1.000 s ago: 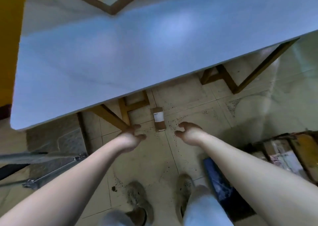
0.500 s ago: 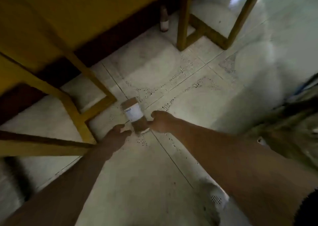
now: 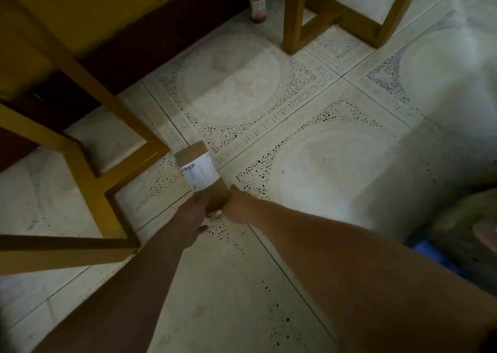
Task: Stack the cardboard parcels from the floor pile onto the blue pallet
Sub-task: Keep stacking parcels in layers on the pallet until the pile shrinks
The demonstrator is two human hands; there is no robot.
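Observation:
A small brown cardboard parcel [image 3: 200, 171] with a white shipping label lies on the tiled floor under the table. My left hand [image 3: 193, 215] holds its near left corner and my right hand [image 3: 238, 208] grips its near right corner. Both sets of fingers curl around the parcel's near end. A sliver of the blue pallet [image 3: 427, 247] shows at the right edge, partly hidden by dark parcels.
Yellow wooden table legs [image 3: 88, 169] stand close to the left of the parcel, and another leg frame [image 3: 293, 16] stands at the back. A bottle [image 3: 258, 5] stands by the dark skirting. More parcels [image 3: 470, 218] lie in shadow at the right.
I have bent lower under the table. Both hands have closed in from either side and now hold the parcel's near end.

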